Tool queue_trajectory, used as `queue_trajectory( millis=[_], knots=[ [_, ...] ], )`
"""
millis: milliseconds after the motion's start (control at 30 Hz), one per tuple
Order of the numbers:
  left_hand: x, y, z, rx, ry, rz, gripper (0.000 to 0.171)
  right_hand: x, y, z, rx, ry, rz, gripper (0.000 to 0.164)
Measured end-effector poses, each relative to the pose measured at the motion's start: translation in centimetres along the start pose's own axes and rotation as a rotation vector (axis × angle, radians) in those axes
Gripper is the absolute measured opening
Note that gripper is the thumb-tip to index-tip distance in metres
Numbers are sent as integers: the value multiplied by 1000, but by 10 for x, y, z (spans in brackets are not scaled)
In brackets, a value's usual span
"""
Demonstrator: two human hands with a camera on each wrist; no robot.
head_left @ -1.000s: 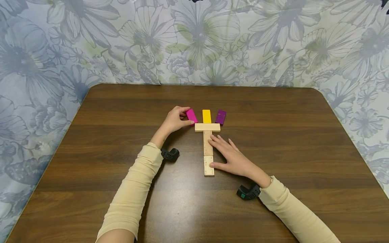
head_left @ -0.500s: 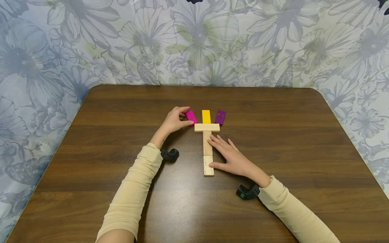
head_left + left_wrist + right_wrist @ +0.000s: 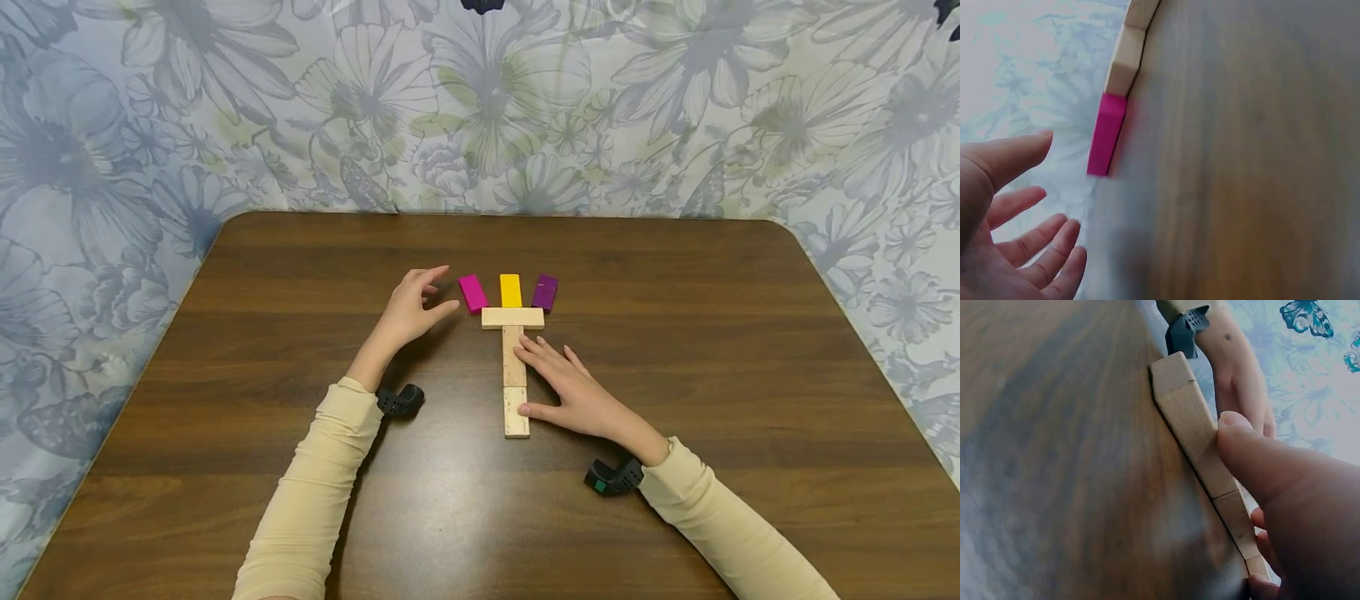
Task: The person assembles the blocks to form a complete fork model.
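A pink block (image 3: 473, 293), a yellow block (image 3: 510, 290) and a purple block (image 3: 545, 292) fan out flat along the far side of a plain wooden crossbar block (image 3: 513, 318). Below the bar, two plain wooden blocks run end to end as a stem, the upper block (image 3: 513, 367) meeting the lower block (image 3: 516, 423). My left hand (image 3: 411, 310) is just left of the pink block, fingers and thumb spread and holding nothing; the left wrist view shows a gap to the pink block (image 3: 1107, 134). My right hand (image 3: 573, 387) rests its straight fingertips and thumb on the stem.
The blocks lie on a brown wood-grain table (image 3: 735, 350). Behind the table's far edge hangs a flower-patterned cloth (image 3: 510, 100). A black wrist camera (image 3: 401, 402) is on the left wrist, and another black camera (image 3: 613, 477) on the right.
My left hand has let go of the pink block and moved back left and slightly toward me. The pink block stays beside the crossbar. My right hand has kept its place.
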State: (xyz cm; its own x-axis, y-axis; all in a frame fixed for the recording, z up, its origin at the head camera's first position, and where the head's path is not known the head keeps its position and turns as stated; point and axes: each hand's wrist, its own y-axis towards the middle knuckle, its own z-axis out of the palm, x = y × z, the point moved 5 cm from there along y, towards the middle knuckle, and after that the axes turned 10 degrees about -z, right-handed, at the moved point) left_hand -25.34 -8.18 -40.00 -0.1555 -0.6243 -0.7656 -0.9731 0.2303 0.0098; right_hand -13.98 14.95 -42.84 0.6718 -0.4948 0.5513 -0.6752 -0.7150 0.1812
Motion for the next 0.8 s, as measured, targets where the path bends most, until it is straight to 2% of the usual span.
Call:
queue_trajectory(
  millis=[200, 400, 600, 800],
  knots=[
    [6, -19, -25, -62, 9, 58, 51, -2, -1, -2, -15, 25, -11, 73],
    [23, -34, -40, -99, 15, 32, 50, -6, -4, 2, -28, 72, -15, 72],
    [35, -38, -48, -137, 34, -2, 49, -7, -5, 2, -41, 121, -9, 70],
    [33, -38, -59, -164, 55, 18, 49, -10, -5, -2, -40, 148, 16, 69]
  ],
)
